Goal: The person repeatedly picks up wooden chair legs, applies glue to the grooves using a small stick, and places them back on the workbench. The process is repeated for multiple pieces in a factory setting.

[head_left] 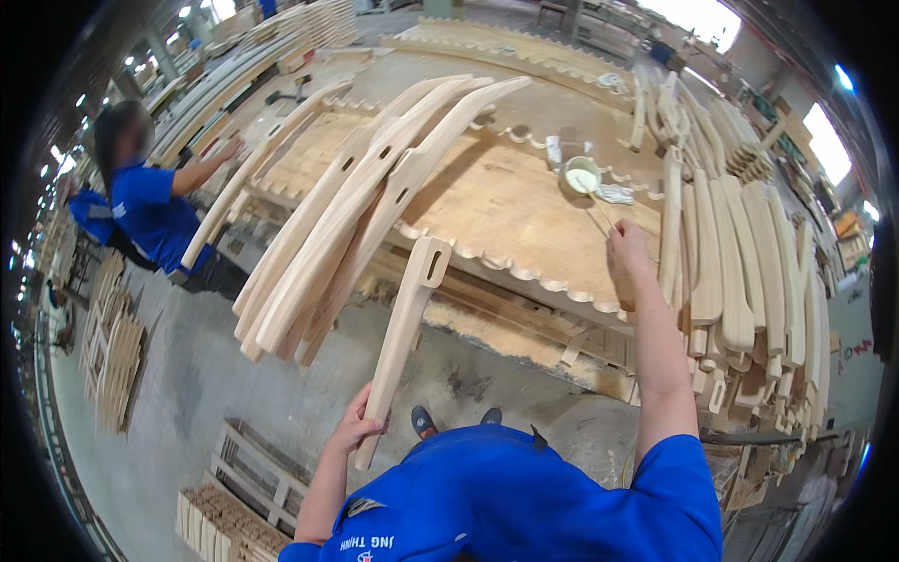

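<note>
My left hand is wrapped round the lower end of a pale wooden chair leg, which slants up and away from me. Its far end, with a dark oblong slot, reaches the near edge of the worktable. Out to the right, my right hand grips a thin brush stick. The stick's far end dips into a small pot of whitish liquid, so its tip is hidden. Crumpled paper lies beside the pot.
A stack of slotted curved wooden pieces overhangs the plywood worktable on the left. Many more shaped pieces pile up on the right. A co-worker in blue stands at far left. A pallet lies on the floor.
</note>
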Action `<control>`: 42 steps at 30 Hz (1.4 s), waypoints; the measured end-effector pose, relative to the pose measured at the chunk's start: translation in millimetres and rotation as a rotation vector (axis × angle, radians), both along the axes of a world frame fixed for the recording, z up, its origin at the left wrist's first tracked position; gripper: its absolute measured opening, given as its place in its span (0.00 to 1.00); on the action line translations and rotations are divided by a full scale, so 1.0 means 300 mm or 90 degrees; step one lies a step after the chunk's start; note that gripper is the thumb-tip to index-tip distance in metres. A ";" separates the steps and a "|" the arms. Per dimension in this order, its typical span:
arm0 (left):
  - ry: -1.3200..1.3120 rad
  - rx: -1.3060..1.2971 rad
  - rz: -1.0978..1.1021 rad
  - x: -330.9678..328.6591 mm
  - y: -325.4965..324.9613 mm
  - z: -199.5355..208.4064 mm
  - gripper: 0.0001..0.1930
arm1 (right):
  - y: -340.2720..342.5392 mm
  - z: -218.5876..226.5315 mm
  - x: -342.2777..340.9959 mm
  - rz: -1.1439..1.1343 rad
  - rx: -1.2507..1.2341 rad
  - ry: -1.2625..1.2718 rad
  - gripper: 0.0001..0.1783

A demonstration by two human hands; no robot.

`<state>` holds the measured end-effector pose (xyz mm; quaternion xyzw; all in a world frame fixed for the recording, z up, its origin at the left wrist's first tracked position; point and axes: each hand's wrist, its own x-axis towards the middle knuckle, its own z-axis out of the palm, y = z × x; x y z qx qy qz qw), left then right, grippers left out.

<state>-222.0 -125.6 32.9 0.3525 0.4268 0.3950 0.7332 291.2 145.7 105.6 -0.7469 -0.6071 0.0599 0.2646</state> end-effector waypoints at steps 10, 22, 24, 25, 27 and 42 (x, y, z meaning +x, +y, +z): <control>0.044 0.064 -0.104 0.154 0.277 0.196 0.33 | 0.070 0.433 -0.084 -0.011 -0.122 -0.413 0.10; 0.119 -0.102 -0.188 0.204 0.338 0.288 0.29 | 0.170 0.355 -0.142 -0.020 -0.110 -0.481 0.12; 0.152 -0.056 -0.175 0.189 0.318 0.254 0.28 | 0.158 0.298 -0.110 -0.081 -0.090 -0.351 0.12; 0.166 -0.033 -0.171 0.191 0.312 0.245 0.28 | 0.146 0.265 -0.083 -0.113 -0.081 -0.290 0.12; 0.152 -0.036 -0.168 0.198 0.311 0.233 0.27 | 0.117 0.195 -0.020 -0.125 -0.048 -0.157 0.13; 0.290 0.012 -0.116 0.234 0.241 0.235 0.32 | 0.063 0.030 0.038 -0.012 0.150 0.144 0.09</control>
